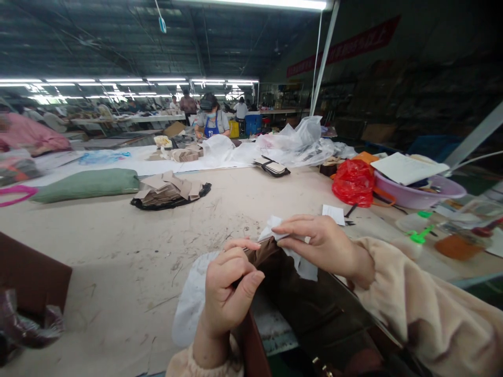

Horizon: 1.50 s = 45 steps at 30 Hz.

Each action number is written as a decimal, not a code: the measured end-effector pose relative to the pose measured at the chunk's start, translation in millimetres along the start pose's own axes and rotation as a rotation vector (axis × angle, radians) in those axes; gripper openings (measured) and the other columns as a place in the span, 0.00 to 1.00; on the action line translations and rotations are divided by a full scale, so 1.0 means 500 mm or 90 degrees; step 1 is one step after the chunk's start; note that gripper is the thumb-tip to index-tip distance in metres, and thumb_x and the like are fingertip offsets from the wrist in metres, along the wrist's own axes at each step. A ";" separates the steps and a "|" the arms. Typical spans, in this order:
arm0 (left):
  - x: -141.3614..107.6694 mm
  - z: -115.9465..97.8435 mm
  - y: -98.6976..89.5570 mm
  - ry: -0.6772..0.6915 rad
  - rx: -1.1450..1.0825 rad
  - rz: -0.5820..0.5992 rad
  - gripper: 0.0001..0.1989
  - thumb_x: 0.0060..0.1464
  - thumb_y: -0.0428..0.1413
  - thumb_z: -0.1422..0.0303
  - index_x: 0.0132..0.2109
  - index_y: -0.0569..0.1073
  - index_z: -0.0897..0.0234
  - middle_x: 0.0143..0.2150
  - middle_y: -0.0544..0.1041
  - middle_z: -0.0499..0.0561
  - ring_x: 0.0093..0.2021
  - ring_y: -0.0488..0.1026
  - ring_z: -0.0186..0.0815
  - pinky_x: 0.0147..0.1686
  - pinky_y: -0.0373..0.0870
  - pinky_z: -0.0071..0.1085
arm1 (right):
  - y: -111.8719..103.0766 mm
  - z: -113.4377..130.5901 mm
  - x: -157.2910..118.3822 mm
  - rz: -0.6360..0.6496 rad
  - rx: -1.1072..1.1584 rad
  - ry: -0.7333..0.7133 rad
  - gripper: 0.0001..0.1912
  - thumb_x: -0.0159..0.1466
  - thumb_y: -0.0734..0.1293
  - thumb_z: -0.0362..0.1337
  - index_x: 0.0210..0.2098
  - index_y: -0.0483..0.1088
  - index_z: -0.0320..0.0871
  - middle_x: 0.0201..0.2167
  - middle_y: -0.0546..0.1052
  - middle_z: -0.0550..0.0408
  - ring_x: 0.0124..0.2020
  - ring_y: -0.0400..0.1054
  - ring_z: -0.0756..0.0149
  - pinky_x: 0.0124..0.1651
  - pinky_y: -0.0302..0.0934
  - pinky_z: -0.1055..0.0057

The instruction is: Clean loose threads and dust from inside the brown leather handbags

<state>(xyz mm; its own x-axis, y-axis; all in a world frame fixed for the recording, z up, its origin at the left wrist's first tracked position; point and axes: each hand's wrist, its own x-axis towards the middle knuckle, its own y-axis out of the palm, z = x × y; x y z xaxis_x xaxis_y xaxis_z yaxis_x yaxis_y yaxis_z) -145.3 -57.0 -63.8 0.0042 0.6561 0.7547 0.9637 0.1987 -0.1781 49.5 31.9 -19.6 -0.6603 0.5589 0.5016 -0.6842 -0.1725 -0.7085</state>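
Observation:
A brown bag [310, 298] with a dark lining stands open at the table's near edge, its lower part out of view. My right hand [320, 243] pinches a crumpled white cloth [304, 264] against the bag's top rim; whether it is fabric or tissue I cannot tell. At the rim's near left corner, my left hand [231, 285] is closed with curled fingers, its index finger lying along the edge and its thumb bent in front. A white sheet [190, 303] lies behind my left wrist.
Brown pieces [168, 191] are heaped beyond my hands, beside a green cushion [88, 184]. A purple basin [420, 196], a red plastic bag [353, 183] and a green-topped bottle [418, 246] stand to the right. A brown box-like piece [33, 277] is at left. A co-worker [212, 123] sits across.

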 end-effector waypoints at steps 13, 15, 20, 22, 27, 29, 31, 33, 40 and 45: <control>0.001 -0.001 0.007 -0.009 0.009 0.003 0.09 0.52 0.55 0.75 0.25 0.71 0.66 0.21 0.67 0.47 0.37 0.73 0.39 0.47 0.68 0.43 | -0.005 0.044 0.014 0.136 -0.472 -0.177 0.05 0.60 0.63 0.29 0.30 0.69 0.40 0.29 0.72 0.52 0.31 0.62 0.64 0.29 0.51 0.69; 0.001 -0.001 0.005 -0.010 0.008 0.004 0.09 0.52 0.55 0.75 0.25 0.71 0.66 0.21 0.67 0.47 0.37 0.73 0.39 0.48 0.68 0.44 | -0.003 0.038 0.012 0.121 -0.437 -0.164 0.06 0.62 0.62 0.29 0.30 0.70 0.40 0.28 0.72 0.52 0.31 0.63 0.65 0.30 0.52 0.69; 0.000 -0.001 0.002 -0.016 0.011 0.005 0.09 0.52 0.55 0.75 0.25 0.72 0.66 0.21 0.67 0.48 0.38 0.74 0.40 0.49 0.67 0.44 | 0.002 0.017 0.009 0.036 -0.176 -0.012 0.10 0.65 0.61 0.34 0.32 0.73 0.40 0.27 0.73 0.55 0.31 0.66 0.71 0.35 0.57 0.74; 0.000 0.000 0.001 -0.018 0.012 0.001 0.09 0.52 0.55 0.75 0.25 0.72 0.66 0.21 0.68 0.48 0.39 0.74 0.40 0.50 0.67 0.45 | 0.005 0.016 0.007 0.000 -0.073 0.078 0.09 0.64 0.62 0.35 0.30 0.72 0.41 0.26 0.73 0.57 0.30 0.66 0.72 0.35 0.57 0.75; -0.001 0.001 0.001 -0.025 0.011 0.001 0.09 0.52 0.55 0.75 0.24 0.72 0.65 0.21 0.68 0.48 0.38 0.74 0.40 0.50 0.67 0.45 | 0.014 -0.005 0.002 -0.060 0.271 0.403 0.14 0.60 0.65 0.46 0.29 0.70 0.41 0.20 0.68 0.60 0.21 0.59 0.73 0.25 0.52 0.74; -0.001 0.001 0.001 -0.023 0.011 0.000 0.09 0.52 0.55 0.75 0.24 0.72 0.65 0.21 0.68 0.47 0.38 0.74 0.40 0.49 0.68 0.45 | 0.017 -0.024 -0.001 -0.097 0.412 0.478 0.17 0.57 0.67 0.50 0.29 0.69 0.41 0.20 0.67 0.61 0.20 0.57 0.74 0.23 0.50 0.75; -0.001 0.001 0.001 -0.022 0.011 -0.001 0.09 0.52 0.55 0.75 0.24 0.72 0.65 0.21 0.68 0.47 0.38 0.74 0.40 0.49 0.68 0.45 | 0.016 -0.039 -0.005 -0.140 0.501 0.505 0.18 0.54 0.70 0.51 0.29 0.68 0.42 0.20 0.67 0.62 0.20 0.57 0.74 0.23 0.49 0.75; -0.001 0.001 0.001 -0.021 0.010 -0.001 0.09 0.52 0.55 0.76 0.24 0.72 0.65 0.21 0.68 0.48 0.38 0.74 0.40 0.50 0.67 0.45 | 0.011 -0.043 -0.007 -0.164 0.530 0.504 0.18 0.52 0.72 0.50 0.29 0.69 0.42 0.20 0.67 0.62 0.20 0.57 0.75 0.23 0.49 0.76; 0.000 0.002 0.002 -0.020 0.007 -0.004 0.09 0.52 0.55 0.75 0.24 0.72 0.65 0.21 0.69 0.48 0.38 0.74 0.40 0.49 0.67 0.45 | -0.005 0.000 0.002 -0.092 0.375 0.390 0.16 0.59 0.67 0.49 0.34 0.74 0.41 0.24 0.71 0.58 0.22 0.61 0.73 0.24 0.53 0.75; 0.000 0.001 0.001 -0.020 0.011 -0.005 0.09 0.52 0.55 0.75 0.25 0.72 0.64 0.21 0.68 0.48 0.38 0.74 0.40 0.49 0.68 0.44 | 0.003 0.000 0.008 -0.016 0.069 0.078 0.08 0.63 0.66 0.39 0.36 0.75 0.42 0.34 0.76 0.53 0.36 0.69 0.69 0.40 0.61 0.74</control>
<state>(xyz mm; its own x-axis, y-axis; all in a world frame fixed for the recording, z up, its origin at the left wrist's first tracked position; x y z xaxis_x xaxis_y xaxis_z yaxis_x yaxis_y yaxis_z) -144.7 -56.7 -64.4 -0.0124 0.6771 0.7358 0.9588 0.2168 -0.1833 45.8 33.9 -18.3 -0.6046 0.6578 0.4493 -0.7337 -0.2403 -0.6355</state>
